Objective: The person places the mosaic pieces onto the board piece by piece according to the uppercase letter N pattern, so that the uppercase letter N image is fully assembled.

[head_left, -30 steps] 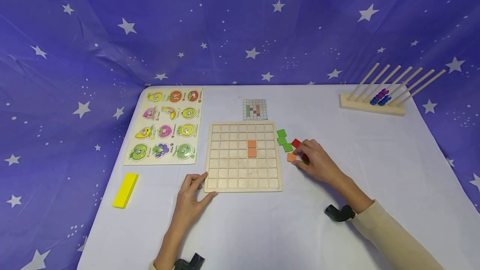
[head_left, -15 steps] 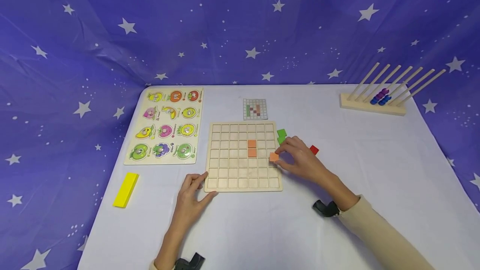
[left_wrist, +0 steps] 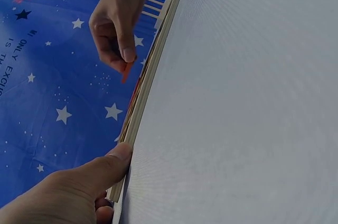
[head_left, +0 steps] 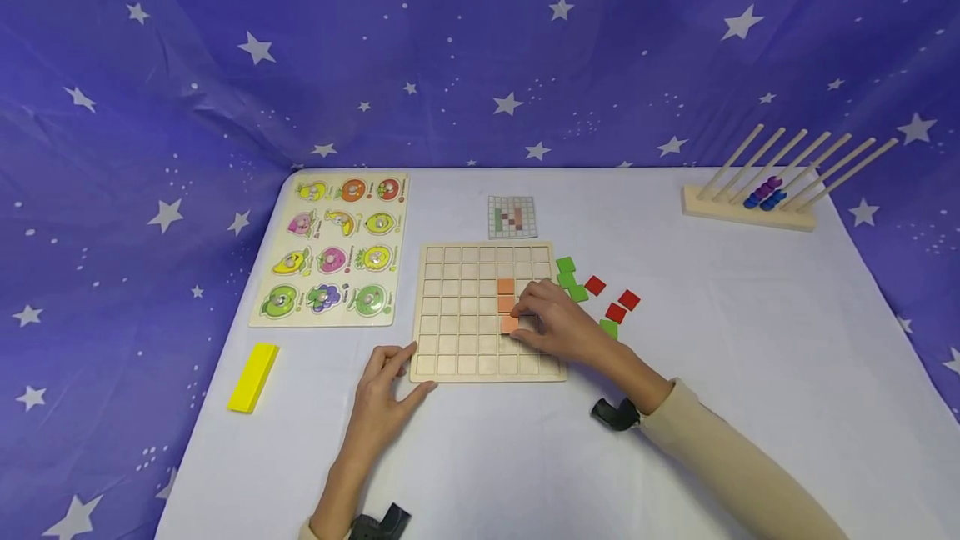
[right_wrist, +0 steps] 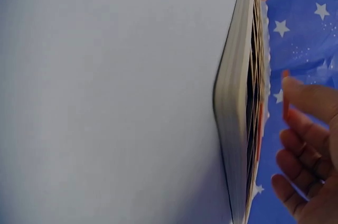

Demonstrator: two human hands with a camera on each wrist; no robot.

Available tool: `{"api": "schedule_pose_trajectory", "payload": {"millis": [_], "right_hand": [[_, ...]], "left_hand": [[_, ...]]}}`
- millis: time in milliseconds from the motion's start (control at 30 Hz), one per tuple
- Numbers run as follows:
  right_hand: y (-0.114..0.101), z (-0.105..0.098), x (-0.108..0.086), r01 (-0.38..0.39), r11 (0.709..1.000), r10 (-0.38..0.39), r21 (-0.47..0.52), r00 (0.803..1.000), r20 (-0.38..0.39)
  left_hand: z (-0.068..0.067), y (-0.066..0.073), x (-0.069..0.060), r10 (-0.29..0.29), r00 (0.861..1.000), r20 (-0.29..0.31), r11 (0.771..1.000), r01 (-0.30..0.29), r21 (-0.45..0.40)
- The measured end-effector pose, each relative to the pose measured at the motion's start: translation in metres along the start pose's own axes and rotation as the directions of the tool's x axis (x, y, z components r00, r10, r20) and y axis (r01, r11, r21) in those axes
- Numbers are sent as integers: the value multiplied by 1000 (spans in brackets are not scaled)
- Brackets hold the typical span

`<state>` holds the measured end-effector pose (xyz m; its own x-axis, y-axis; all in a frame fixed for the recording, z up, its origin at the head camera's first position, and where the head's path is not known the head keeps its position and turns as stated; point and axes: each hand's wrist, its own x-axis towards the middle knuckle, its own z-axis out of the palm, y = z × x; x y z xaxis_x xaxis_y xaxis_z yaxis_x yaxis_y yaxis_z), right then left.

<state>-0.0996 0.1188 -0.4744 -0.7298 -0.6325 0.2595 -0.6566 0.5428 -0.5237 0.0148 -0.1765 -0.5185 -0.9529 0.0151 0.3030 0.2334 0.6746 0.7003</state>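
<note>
Orange tile (head_left: 509, 325) leftward | pinched: right grip (head_left: 557, 322) | raised: wrist views | left grip (head_left: 378, 397): holding board (head_left: 467, 344)

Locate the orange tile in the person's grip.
In the head view, the orange tile is pinched by the right hand over the grid board, right of its middle, just below two other orange tiles.

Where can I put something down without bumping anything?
Try the bare white table between the two wrist cameras, on the near side of the grid board. There's also room right of the red tiles, nearer than the peg stand. It's crowded along the board's right edge, where green tiles lie and the right hand is.
</note>
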Motion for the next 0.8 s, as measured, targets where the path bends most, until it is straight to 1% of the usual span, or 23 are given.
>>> {"api": "schedule_pose_trajectory", "payload": {"millis": [167,267,400,600,800], "right_hand": [[4,6,3,-20,999,20,-36,1000,14],[5,7,4,-35,999,36,-38,999,31],[6,9,5,-33,999,35,-39,998,45],[8,10,5,-19,998,21,-55,999,35],[8,12,5,-25,999,26,-38,999,27]], "left_hand": [[0,0,0,-10,1000,2,1000,10,6],[0,0,0,-5,1000,-1,1000,5,7],[0,0,0,3,1000,-7,1000,-3,10],[0,0,1,12,1000,-12,1000,-11,7],[0,1,0,6,1000,-9,1000,-6,10]]}}
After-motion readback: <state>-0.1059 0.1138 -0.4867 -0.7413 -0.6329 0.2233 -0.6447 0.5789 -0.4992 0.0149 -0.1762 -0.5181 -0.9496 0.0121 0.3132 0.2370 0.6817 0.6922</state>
